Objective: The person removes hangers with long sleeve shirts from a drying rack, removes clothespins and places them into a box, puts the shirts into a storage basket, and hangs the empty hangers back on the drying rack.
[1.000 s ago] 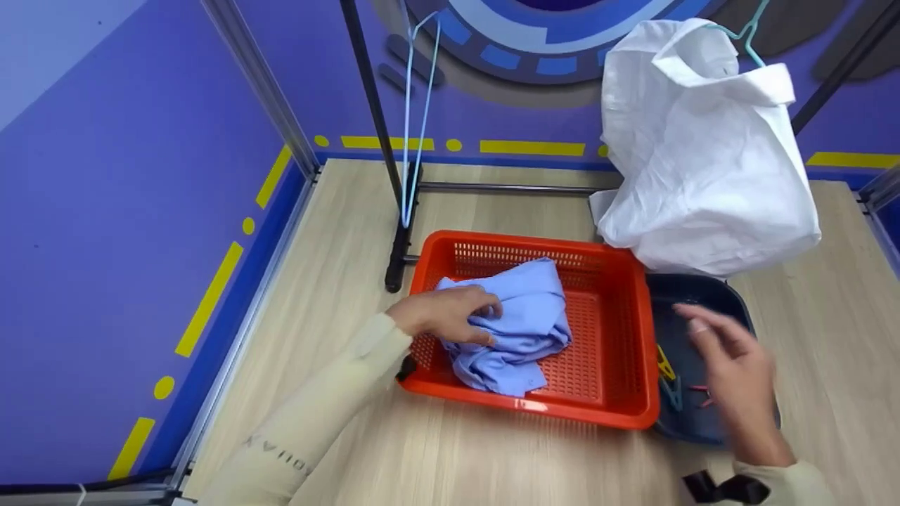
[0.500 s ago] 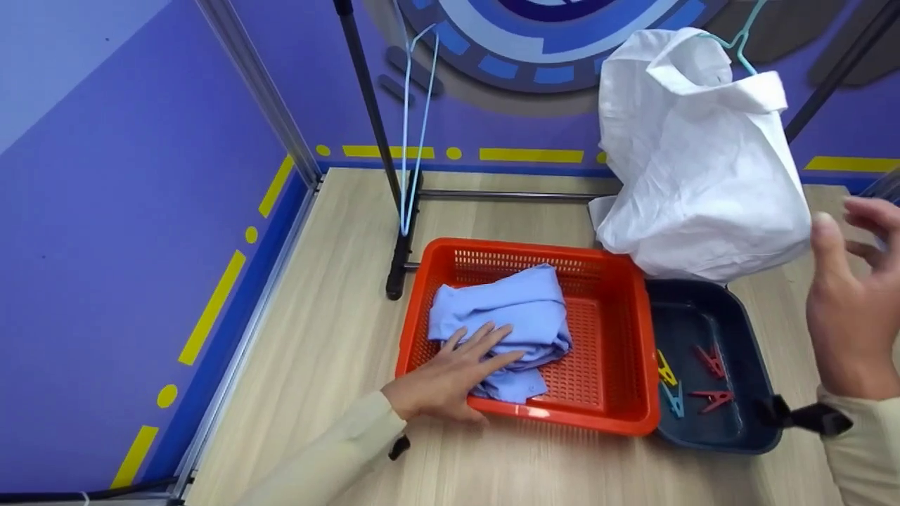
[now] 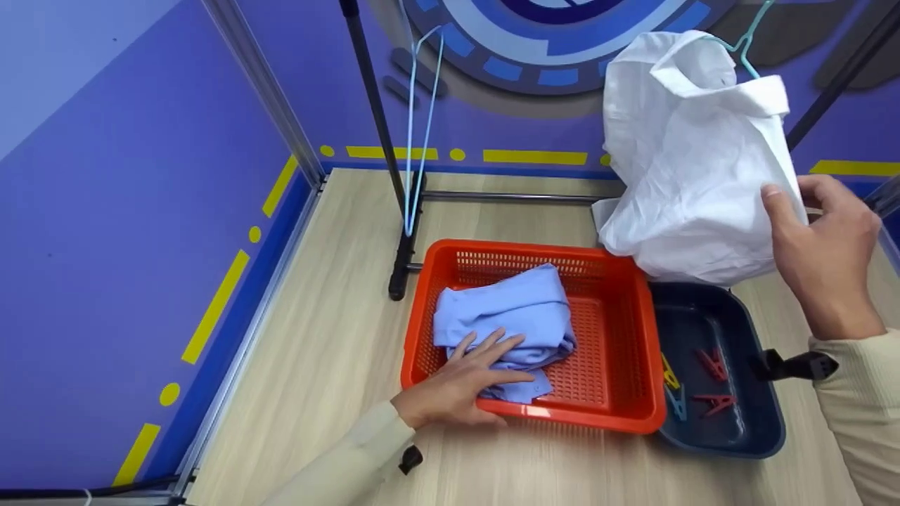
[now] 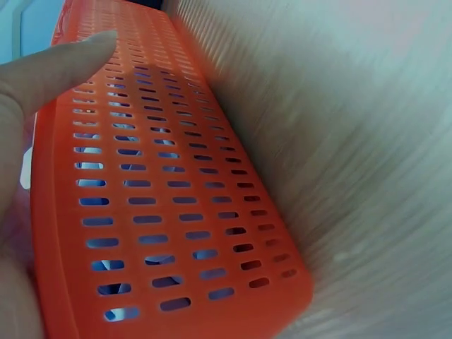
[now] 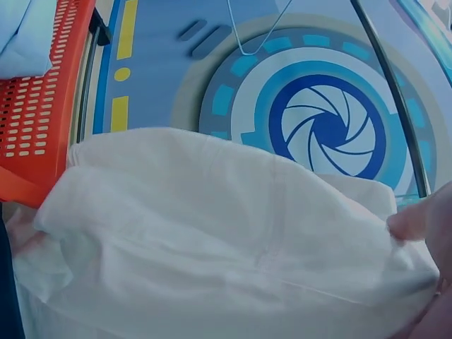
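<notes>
A white garment (image 3: 703, 161) hangs on a pale green hanger (image 3: 747, 49) at the upper right. My right hand (image 3: 826, 253) pinches its right edge, the thumb in front and the fingers behind; in the right wrist view the cloth (image 5: 212, 240) spreads wide beneath the thumb. My left hand (image 3: 464, 386) lies over the front rim of a red perforated basket (image 3: 619, 351). Its spread, straight fingers rest on a folded light blue cloth (image 3: 506, 316) inside. The left thumb lies along the basket's outer wall (image 4: 155, 198) in the left wrist view.
A dark blue basin (image 3: 749, 422) right of the basket holds several clothespins (image 3: 714, 403). A light blue hanger (image 3: 410, 140) hangs from the black rack (image 3: 380, 119) at left. A purple wall (image 3: 126, 246) bounds the left side of the wooden surface (image 3: 309, 302).
My right hand has moved from over the basin, out to the right, then onto the white garment's edge. My left hand has drawn back from the blue cloth to the basket's front rim.
</notes>
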The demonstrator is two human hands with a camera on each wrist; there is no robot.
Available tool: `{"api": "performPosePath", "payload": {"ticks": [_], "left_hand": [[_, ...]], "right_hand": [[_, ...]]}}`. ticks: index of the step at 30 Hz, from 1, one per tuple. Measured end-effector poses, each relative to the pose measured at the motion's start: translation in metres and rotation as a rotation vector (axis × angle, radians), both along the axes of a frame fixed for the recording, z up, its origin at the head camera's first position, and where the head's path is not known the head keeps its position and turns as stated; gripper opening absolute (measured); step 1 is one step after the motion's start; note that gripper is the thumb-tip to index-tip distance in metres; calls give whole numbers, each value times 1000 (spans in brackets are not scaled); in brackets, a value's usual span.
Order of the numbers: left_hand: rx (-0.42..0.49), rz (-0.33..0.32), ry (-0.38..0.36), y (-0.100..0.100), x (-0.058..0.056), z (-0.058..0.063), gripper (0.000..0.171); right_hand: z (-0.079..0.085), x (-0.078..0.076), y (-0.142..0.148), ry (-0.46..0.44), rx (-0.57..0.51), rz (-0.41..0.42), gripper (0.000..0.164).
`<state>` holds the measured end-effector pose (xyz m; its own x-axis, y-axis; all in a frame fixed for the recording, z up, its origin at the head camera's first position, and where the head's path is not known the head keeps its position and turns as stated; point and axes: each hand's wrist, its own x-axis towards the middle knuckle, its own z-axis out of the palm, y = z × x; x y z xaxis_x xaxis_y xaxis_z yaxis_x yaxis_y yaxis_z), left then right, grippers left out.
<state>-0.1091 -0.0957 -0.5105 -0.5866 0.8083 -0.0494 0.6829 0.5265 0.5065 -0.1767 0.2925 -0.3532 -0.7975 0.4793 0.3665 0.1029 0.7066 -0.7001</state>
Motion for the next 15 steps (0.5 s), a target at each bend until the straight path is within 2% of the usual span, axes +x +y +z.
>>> {"api": "performPosePath", "payload": {"ticks": [6, 15], "left_hand": [[1, 23, 14, 0, 2, -1, 71], [2, 30, 22, 0, 2, -1, 67]], "right_hand": [[7, -10, -4, 19, -7, 19, 23], [9, -22, -12, 198, -108, 20, 36]]}}
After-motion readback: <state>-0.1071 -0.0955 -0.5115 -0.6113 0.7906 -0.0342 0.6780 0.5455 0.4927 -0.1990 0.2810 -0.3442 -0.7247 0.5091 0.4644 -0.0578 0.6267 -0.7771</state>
